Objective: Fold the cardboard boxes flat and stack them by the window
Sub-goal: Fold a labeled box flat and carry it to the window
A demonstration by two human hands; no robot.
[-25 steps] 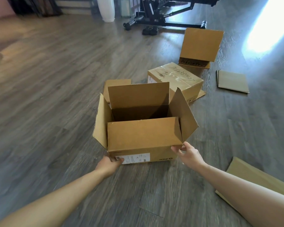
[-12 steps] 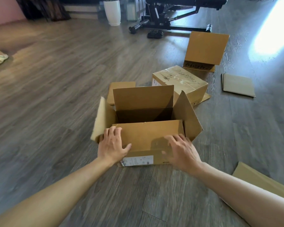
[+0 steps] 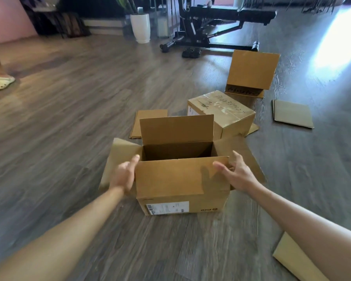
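Head view: hands (image 3: pixel 123 175) flank open box (image 3: pixel 182 179).

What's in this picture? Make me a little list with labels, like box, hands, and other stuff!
open box: open box on wooden floor, flaps up, looks empty
left hand: left hand at the box's left side
right hand: right hand at its right side
closed box: taped box behind it
flat pieces: flat cardboard to the right
far away: white vase, black bench
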